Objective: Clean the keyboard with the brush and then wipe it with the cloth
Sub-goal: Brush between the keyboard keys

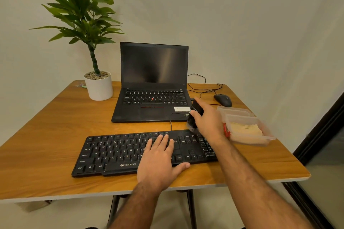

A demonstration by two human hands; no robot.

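A black keyboard (119, 152) lies across the front of the wooden table (55, 126). My left hand (160, 160) rests flat on its right-centre keys, fingers straight, thumb at the front edge. My right hand (208, 119) grips a black brush (194, 117), bristles pointing down at the keyboard's top right corner. A beige cloth (245, 129) lies inside a clear plastic box (260, 137) to the right of the keyboard.
An open black laptop (152, 83) stands behind the keyboard. A potted plant in a white pot (99, 87) is at the back left. A black mouse (223, 99) and cables lie at the back right. A small red object (226, 131) sits beside the box.
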